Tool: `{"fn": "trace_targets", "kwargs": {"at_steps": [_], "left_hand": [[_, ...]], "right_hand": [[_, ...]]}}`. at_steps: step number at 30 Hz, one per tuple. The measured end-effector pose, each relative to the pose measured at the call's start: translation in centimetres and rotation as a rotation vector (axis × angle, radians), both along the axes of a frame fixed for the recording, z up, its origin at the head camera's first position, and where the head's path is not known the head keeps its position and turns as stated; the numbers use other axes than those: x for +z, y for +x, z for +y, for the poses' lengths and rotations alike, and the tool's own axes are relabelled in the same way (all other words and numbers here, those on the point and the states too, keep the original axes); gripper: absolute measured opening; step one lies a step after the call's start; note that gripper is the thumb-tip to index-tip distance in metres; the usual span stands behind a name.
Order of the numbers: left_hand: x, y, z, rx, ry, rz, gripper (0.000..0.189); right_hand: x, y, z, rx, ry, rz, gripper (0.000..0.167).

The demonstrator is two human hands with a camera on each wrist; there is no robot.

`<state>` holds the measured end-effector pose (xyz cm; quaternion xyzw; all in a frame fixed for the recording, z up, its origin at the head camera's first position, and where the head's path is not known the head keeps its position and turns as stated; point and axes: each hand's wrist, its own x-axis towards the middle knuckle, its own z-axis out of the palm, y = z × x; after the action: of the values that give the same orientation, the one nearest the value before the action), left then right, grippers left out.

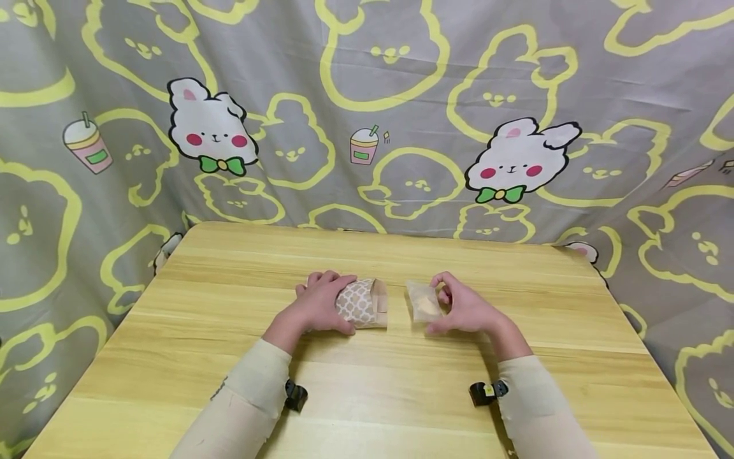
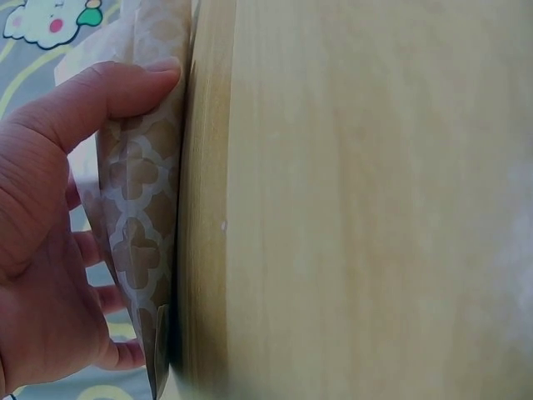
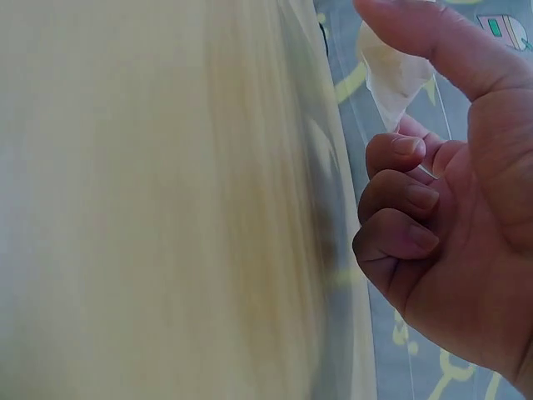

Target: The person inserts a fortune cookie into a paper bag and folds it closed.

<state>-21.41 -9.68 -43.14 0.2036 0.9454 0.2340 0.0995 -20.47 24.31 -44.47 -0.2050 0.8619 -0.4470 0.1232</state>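
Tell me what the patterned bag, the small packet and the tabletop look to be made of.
Patterned bag: probably matte paper, judging by its crisp folds and dull tan surface.
Small packet: thin, translucent paper or plastic, since a pale shape shows through; I cannot tell which.
Tabletop: wood or wood-look laminate with slight sheen, given its yellowish grain and soft reflections.

Narrow gap btwn bag [image 1: 357,303] & pouch [image 1: 423,302]
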Motion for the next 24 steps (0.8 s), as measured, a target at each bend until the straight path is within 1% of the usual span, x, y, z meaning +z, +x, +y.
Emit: {"fn": "trace_targets", "kwargs": {"at_steps": [8, 14, 24], "left_hand": [[0.0, 0.0, 0.0, -0.002, -0.007, 0.004, 0.104], [0.0, 0.0, 0.0, -0.003, -0.002, 0.000, 0.104], [-0.1, 0.1, 0.0, -0.003, -0.007, 0.003, 0.103]], "right_hand": [[0.3, -0.1, -2.4, 0.045, 0.020, 0.030, 0.079], [0.1, -0.3, -4.0, 0.070, 0.041, 0.016, 0.079], [-0.2, -0.8, -6.0, 0.045, 0.076, 0.001, 0.084]]}}
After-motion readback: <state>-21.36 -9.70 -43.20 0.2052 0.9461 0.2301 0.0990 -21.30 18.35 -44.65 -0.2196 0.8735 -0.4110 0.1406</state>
